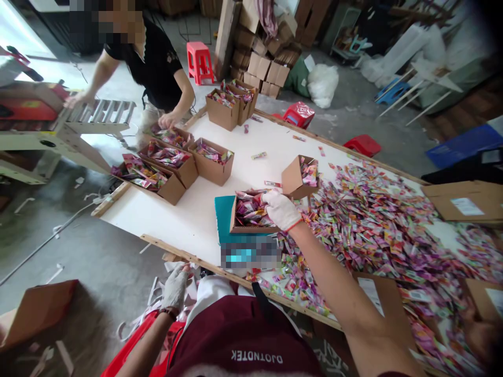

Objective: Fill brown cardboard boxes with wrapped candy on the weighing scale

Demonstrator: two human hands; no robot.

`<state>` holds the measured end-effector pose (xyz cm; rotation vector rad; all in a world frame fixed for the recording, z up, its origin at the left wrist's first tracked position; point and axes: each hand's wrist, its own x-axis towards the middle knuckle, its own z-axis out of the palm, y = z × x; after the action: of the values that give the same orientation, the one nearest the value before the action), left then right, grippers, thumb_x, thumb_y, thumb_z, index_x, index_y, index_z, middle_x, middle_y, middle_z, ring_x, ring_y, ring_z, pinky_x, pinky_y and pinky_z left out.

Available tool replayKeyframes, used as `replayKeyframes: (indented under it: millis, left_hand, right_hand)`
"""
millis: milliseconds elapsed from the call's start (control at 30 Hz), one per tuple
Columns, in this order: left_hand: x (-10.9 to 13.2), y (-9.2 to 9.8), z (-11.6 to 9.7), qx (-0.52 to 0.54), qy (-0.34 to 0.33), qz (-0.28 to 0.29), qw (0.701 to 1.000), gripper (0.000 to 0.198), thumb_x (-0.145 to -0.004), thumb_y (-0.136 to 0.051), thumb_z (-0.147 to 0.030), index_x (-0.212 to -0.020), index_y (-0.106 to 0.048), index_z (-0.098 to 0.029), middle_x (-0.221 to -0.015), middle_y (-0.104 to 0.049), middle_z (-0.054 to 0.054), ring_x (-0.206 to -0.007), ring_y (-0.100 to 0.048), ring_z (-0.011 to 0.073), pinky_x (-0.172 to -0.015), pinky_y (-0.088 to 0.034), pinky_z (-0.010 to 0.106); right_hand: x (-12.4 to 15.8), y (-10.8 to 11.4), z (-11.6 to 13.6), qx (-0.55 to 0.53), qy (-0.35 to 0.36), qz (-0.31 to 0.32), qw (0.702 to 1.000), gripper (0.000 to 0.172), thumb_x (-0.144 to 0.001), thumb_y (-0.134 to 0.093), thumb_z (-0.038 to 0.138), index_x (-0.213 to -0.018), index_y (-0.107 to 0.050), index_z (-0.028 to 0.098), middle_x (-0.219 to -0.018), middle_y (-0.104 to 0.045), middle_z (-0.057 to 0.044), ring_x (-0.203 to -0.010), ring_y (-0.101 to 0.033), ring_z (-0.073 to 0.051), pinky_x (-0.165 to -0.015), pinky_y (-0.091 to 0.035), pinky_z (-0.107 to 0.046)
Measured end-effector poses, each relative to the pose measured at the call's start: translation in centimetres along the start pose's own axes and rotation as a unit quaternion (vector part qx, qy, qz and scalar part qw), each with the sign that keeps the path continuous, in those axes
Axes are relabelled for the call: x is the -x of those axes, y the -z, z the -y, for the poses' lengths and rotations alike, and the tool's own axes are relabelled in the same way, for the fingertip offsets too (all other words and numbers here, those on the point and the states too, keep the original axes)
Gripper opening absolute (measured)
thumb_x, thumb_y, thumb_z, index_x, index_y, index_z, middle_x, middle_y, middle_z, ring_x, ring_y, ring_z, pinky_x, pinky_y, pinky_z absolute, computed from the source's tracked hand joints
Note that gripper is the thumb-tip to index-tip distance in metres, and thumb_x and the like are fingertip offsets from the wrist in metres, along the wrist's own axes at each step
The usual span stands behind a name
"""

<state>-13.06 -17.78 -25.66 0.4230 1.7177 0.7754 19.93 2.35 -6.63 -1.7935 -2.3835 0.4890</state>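
Note:
My right hand (281, 210), in a white knit glove, is at the right side of an open cardboard box (255, 229) full of small colourful packets (249, 208). Its fingers curl down at the packets; what they pinch, if anything, is hidden. The box stands on a teal platform (223, 222), whose front display is pixelated. My left hand (175, 287), also gloved, hangs low by the table's front edge, fingers loosely extended and holding nothing I can see. Just behind the right hand, a tilted cardboard box (293, 180) has packets in its opening.
A large heap of loose packets (369, 220) covers the table's right side. Several filled boxes (212, 165) stand at the left and far end of the white table (168, 217). A co-worker (157, 57) touches one box beside a roller conveyor (104, 112). Red stools (199, 63) stand around.

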Motion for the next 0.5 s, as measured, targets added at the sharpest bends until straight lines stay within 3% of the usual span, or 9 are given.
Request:
replayKeyframes:
  millis: [100,167,267,367,433,500]
  left_hand:
    - [0.2,-0.7,-0.6,-0.02,-0.011,0.018,1.0,0.052,-0.072,-0.066,-0.054,-0.106,-0.066,-0.013,-0.105,-0.069,0.013,-0.09,-0.068,0.0255,-0.082,-0.056,0.037]
    - [0.2,-2.1,-2.9,-0.027,-0.032,0.037,0.998,0.058,-0.073,-0.066,-0.057,-0.11,-0.066,-0.012,-0.104,-0.069,0.013,-0.096,-0.067,0.0265,-0.087,-0.055,0.037]
    - [1.0,-5.9,-9.4,-0.066,-0.14,0.09,0.984,0.066,-0.079,-0.061,-0.063,-0.123,-0.063,-0.014,-0.109,-0.069,0.013,-0.103,-0.066,0.0266,-0.092,-0.052,0.037]
    - [2.4,-10.8,-17.0,-0.171,-0.316,0.107,0.927,0.061,-0.086,-0.058,-0.059,-0.13,-0.061,-0.018,-0.129,-0.063,0.016,-0.109,-0.064,0.027,-0.097,-0.048,0.037]
    - [3.0,-13.7,-20.8,-0.27,-0.334,0.127,0.894,0.056,-0.085,-0.06,-0.053,-0.129,-0.061,-0.018,-0.121,-0.067,0.017,-0.105,-0.065,0.0301,-0.091,-0.049,0.039]
    - [2.9,-15.5,-22.9,-0.336,-0.292,0.141,0.884,0.051,-0.084,-0.06,-0.045,-0.128,-0.061,-0.018,-0.105,-0.07,0.016,-0.094,-0.067,0.0315,-0.082,-0.049,0.039]
  right_hand:
    - [0.6,0.5,-0.7,-0.006,0.006,0.007,1.0,0.033,-0.084,-0.05,0.005,-0.106,-0.074,0.015,-0.109,-0.071,-0.008,-0.103,-0.063,-0.02,-0.103,-0.046,-0.032]
    - [1.0,0.5,-0.9,-0.016,0.014,0.007,1.0,0.031,-0.084,-0.05,0.005,-0.102,-0.074,0.014,-0.104,-0.072,-0.007,-0.101,-0.064,-0.018,-0.102,-0.046,-0.029]
    - [1.5,0.3,-0.8,-0.039,0.023,-0.02,0.999,0.025,-0.086,-0.052,0.007,-0.095,-0.074,0.014,-0.111,-0.07,-0.006,-0.101,-0.063,-0.016,-0.099,-0.047,-0.026]
    - [2.3,0.8,-0.8,-0.06,0.003,-0.089,0.994,0.02,-0.089,-0.051,0.016,-0.096,-0.07,0.018,-0.12,-0.066,-0.007,-0.108,-0.063,-0.018,-0.098,-0.049,-0.028]
    - [2.9,1.5,-1.1,-0.136,-0.059,-0.145,0.978,0.018,-0.091,-0.05,0.024,-0.097,-0.066,0.02,-0.101,-0.07,-0.005,-0.093,-0.067,-0.018,-0.085,-0.055,-0.029]
    - [3.6,2.3,-1.8,-0.275,-0.137,-0.197,0.931,0.016,-0.089,-0.053,0.035,-0.093,-0.061,0.022,-0.079,-0.066,-0.001,-0.068,-0.066,-0.016,-0.063,-0.054,-0.026]
